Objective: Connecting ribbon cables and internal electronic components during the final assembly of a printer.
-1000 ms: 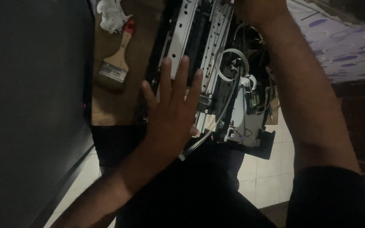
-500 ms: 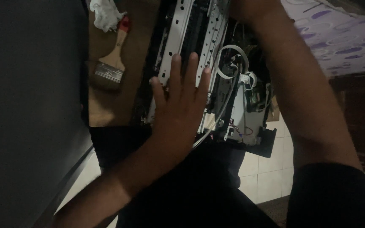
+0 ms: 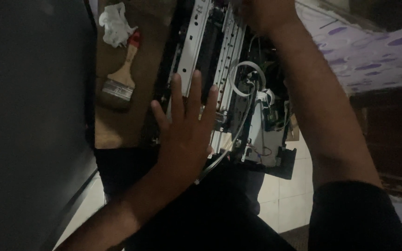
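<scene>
Metal rails, pale and perforated, run lengthwise through the opened printer chassis (image 3: 224, 83), which rests partly on a brown wooden surface (image 3: 140, 60) and partly overhangs a light tiled floor (image 3: 284, 195). Left hand (image 3: 187, 125) lies flat on the near end of the chassis, palm down, fingers spread and extended, gripping nothing; fingertips sit on the rail area, thumb toward the black left edge of the frame. Right hand (image 3: 261, 14) is at the far end of the chassis, at the top edge of the view, forearm crossing over the right side of the mechanism; it is blurred and partly cut off, so cannot tell whether it is closed on anything or merely resting there. A loop of white flat ribbon cable (image 3: 245, 79) stands up just right of the rails, with thin grey tubing (image 3: 229, 144) running down from it toward the near corner. Small wiring is visible on the pale plastic block on the right side of the chassis. On the wooden surface, left of the chassis and apart from it: a paintbrush (image 3: 122, 74) with wooden handle, red tip, bristles toward the viewer; beyond it a crumpled white cloth (image 3: 115, 23). Large dark panel (image 3: 29, 125) fills the left of the view. Purple-patterned fabric (image 3: 368, 56) at upper right. Lighting dim; fine detail of mechanism not resolvable.
</scene>
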